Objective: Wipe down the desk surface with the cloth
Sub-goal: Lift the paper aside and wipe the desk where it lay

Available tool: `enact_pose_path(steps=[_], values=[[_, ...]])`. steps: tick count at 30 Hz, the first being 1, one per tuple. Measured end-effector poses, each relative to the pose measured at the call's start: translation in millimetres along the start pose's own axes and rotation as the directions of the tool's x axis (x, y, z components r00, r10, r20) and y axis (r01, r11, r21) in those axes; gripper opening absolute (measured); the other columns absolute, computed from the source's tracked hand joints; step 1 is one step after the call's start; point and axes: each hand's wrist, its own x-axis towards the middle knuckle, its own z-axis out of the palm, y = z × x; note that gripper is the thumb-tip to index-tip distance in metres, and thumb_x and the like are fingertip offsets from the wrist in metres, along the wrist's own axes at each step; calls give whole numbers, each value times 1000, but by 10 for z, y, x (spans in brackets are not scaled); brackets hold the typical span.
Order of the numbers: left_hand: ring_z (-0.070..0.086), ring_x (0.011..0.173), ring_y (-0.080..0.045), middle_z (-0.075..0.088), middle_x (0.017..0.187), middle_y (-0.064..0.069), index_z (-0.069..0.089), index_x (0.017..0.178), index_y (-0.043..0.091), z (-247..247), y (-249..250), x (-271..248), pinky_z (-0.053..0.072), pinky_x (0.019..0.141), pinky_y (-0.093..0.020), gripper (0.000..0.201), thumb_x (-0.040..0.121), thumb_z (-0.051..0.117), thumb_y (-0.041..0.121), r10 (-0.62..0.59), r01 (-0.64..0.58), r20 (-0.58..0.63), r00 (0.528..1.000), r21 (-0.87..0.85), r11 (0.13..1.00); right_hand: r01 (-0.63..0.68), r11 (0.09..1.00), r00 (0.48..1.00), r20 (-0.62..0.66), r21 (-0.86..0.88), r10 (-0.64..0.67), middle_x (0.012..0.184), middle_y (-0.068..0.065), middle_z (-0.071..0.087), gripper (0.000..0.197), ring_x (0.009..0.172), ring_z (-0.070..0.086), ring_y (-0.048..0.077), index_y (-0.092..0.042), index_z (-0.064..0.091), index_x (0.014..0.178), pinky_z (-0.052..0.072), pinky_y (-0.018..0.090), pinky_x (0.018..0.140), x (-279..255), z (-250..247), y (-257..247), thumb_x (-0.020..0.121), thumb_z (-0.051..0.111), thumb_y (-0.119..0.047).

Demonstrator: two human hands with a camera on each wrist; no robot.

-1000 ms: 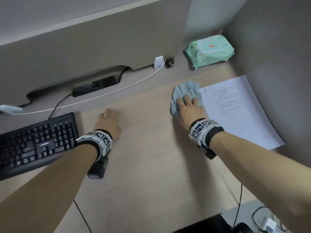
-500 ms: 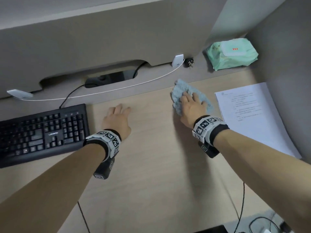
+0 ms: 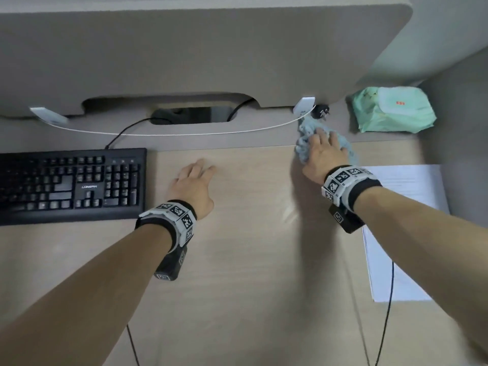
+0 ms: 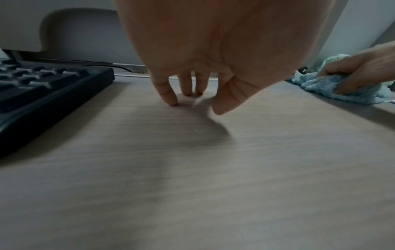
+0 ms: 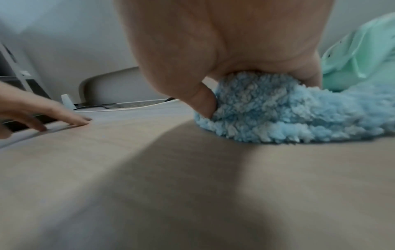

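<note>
Right hand presses a fluffy blue cloth to the far right part of the desk.

The cloth (image 3: 303,147) lies bunched on the wood-grain desk (image 3: 258,260), at the seam where the light top meets the grey back strip, just below a small black plug (image 3: 320,113) and a white cable (image 3: 184,132). The right hand (image 3: 326,157) lies on top of it, fingers spread flat over the pile and the thumb tucked into its near edge. The left hand (image 3: 194,184) is relaxed and holds nothing, its fingertips (image 4: 171,99) touching the bare desk just right of a black keyboard (image 3: 71,184). A green wet-wipes pack (image 3: 390,109) sits in the far right corner, and sheets of white paper (image 3: 406,260) lie along the right edge, partly under the right forearm.
</note>
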Motion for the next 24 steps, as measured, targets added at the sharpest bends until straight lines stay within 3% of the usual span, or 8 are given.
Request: enact_pose_path(steps=[2, 5, 10, 15, 17, 19, 22, 24], values=[[10, 148, -23, 5, 164, 3, 23, 150, 32, -5, 43, -10, 27, 114, -46, 82, 76, 54, 13, -22, 22, 8, 1000, -22, 1000, 33, 998, 999, -17, -55, -34, 155, 10, 23, 78, 143, 16, 35, -12, 25, 143, 31, 63, 106, 94, -30, -115, 75, 62, -21], [7, 150, -22, 4, 164, 2, 23, 151, 29, -50, 92, -20, 23, 115, -46, 82, 77, 52, 11, -42, 44, 37, 998, -60, 997, 197, 973, 980, 23, -117, -196, 158, 11, 19, 91, 147, 11, 35, -15, 9, 152, 24, 66, 110, 9, 89, -588, 78, 62, -23], [10, 149, -20, 10, 164, 5, 30, 151, 29, -118, 39, 42, 22, 119, -43, 82, 74, 50, 7, -33, 39, 35, 999, -162, 986, 566, 801, 824, 89, -197, -560, 158, 7, 20, 82, 147, 9, 34, -15, 25, 151, 17, 64, 112, -458, 381, -950, 78, 62, -22], [20, 147, -19, 26, 160, 1, 40, 147, 20, -108, -145, 56, 16, 121, -31, 75, 76, 46, -4, -40, 23, -37, 999, -370, 929, 329, 938, 944, 51, -107, -325, 164, 2, 5, 82, 149, 5, 34, -17, 19, 153, 19, 64, 115, -293, 224, -416, 81, 58, -16], [35, 141, -19, 42, 151, 1, 49, 140, 20, -160, -283, 43, 25, 117, -29, 69, 77, 44, -6, -84, 32, -89, 993, -474, 880, 251, 963, 968, 11, -96, -251, 163, 3, 10, 78, 148, 8, 35, -15, 23, 151, 20, 64, 113, -265, 217, -565, 81, 58, -14], [51, 126, -19, 57, 136, 2, 58, 129, 24, -256, -453, 14, 40, 103, -28, 60, 78, 43, -3, -172, 83, -107, 979, -562, 823, 196, 977, 980, 5, -87, -197, 163, 3, 10, 76, 148, 6, 35, -15, 22, 151, 17, 65, 113, -281, 244, -911, 83, 57, -14], [59, 113, -19, 65, 120, 0, 63, 117, 23, -375, -757, -35, 45, 93, -26, 51, 79, 39, -1, -246, 105, -150, 958, -612, 784, 320, 945, 947, 47, -67, -318, 163, 2, 8, 83, 150, 1, 33, -18, 21, 152, 11, 66, 115, -481, 413, -1548, 81, 62, -13], [62, 107, -23, 67, 114, -1, 66, 112, 21, -447, -949, -83, 49, 95, -31, 45, 82, 39, 0, -233, 77, -211, 949, -563, 823, 497, 863, 867, 79, -84, -492, 163, 2, 11, 85, 150, 3, 32, -17, 24, 152, 12, 67, 114, -746, 624, -1913, 78, 66, -16]])
